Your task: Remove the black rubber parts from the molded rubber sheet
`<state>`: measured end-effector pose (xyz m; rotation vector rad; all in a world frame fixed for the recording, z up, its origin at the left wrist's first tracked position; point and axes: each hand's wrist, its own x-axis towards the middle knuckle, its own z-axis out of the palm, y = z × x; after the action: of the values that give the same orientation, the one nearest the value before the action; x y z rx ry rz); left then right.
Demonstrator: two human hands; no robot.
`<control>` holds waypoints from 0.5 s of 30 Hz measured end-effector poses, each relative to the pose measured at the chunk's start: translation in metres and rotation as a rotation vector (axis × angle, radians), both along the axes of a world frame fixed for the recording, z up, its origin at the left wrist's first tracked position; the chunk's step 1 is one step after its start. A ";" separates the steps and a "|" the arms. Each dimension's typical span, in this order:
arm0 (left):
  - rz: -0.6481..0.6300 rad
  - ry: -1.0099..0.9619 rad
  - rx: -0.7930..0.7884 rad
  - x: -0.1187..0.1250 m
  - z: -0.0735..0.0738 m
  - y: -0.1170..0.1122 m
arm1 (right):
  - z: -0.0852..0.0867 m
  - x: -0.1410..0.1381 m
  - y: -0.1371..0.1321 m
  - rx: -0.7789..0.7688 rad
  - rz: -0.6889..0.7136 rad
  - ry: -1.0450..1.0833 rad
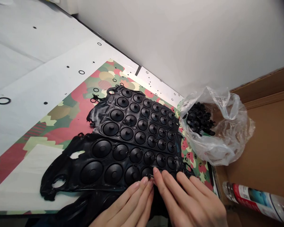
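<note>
My left hand (130, 201) and right hand (189, 198) meet over the black sheet's (133, 142) near part, fingers bunched by one disc (146, 172); I cannot tell whether either grips it; the sheet lies on the patterned mat (78, 101), a bag (227, 145) of black pieces (198, 119) to its right.

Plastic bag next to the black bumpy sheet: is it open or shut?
Open. The plastic bag has its mouth spread wide, and you can see black pieces inside.
</note>
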<state>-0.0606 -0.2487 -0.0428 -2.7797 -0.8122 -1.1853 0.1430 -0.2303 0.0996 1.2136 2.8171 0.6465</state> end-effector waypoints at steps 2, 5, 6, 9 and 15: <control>-0.005 0.004 -0.009 0.000 -0.001 -0.001 | 0.000 0.002 -0.001 0.006 0.016 -0.008; -0.004 0.010 -0.012 0.000 0.000 -0.001 | 0.000 0.004 -0.002 0.030 0.037 -0.008; -0.009 0.014 -0.011 -0.001 0.000 -0.001 | -0.001 0.003 -0.002 0.032 0.038 -0.005; -0.023 0.012 -0.025 -0.001 0.001 0.000 | -0.004 0.001 0.000 0.039 0.014 0.028; -0.008 0.016 -0.002 0.001 0.000 0.002 | -0.026 -0.001 -0.007 -0.045 -0.140 0.312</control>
<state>-0.0601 -0.2468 -0.0428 -2.7934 -0.8020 -1.1622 0.1417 -0.2374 0.0739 1.6128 2.9278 0.4160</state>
